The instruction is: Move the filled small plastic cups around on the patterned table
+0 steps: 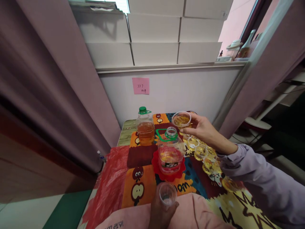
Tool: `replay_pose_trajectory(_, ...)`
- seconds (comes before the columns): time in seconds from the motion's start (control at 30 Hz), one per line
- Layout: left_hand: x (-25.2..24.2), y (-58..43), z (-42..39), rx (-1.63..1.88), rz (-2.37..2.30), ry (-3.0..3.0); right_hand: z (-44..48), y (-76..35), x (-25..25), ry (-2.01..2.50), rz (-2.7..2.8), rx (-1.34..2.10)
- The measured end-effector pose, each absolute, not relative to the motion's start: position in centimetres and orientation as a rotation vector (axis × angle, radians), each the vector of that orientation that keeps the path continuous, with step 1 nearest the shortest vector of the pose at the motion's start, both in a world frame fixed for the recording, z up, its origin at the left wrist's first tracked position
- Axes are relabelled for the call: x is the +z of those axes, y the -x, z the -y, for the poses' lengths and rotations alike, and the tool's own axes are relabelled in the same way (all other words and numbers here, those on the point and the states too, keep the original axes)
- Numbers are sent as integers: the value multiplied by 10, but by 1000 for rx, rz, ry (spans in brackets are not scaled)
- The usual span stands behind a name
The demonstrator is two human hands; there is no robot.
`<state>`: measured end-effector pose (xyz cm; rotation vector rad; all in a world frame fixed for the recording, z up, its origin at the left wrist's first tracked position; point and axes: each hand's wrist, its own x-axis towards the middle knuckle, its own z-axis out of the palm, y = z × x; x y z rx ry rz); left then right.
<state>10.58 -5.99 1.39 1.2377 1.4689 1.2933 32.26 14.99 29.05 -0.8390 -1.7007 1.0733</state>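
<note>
My right hand [202, 129] is closed round a clear plastic cup of yellow liquid [181, 120], held above the table's far right part. Low at the front, my left hand [163, 208] grips another clear plastic cup [167, 194], which looks empty. Between the hands, a large clear jug [170, 152] with a green handle stands uncapped on a red scalloped dish [156, 165]; a little liquid shows low inside. Behind it to the left is a second jug [145, 128], green-capped and partly filled with amber liquid. Several cups of yellow liquid [200, 152] stand below my right forearm.
A patterned cloth [140, 156] covers much of the table, with red plastic sheeting [109, 178] along the left side. A pink note [140, 86] is stuck to the wall behind. A small bottle [101, 156] stands beyond the left edge; a stool [257, 123] is at right.
</note>
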Motion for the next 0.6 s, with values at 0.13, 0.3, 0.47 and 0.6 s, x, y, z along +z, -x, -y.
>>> replay_pose_trajectory(0.13,15,-105,58,1272,-1478,-1213,-154,-327,286,927,1796,893)
replay_pose_trajectory(0.3,20,-105,58,1249,-1500,-1210,-154,-329,287,1009,1948,574)
replay_pose_trajectory(0.47,24,-105,58,1235,-1498,-1219,-151,-329,292,1034,1995,454)
replay_pose_trajectory(0.6,27,-107,59,1229,-1509,-1230,-149,-329,296,1051,2036,360)
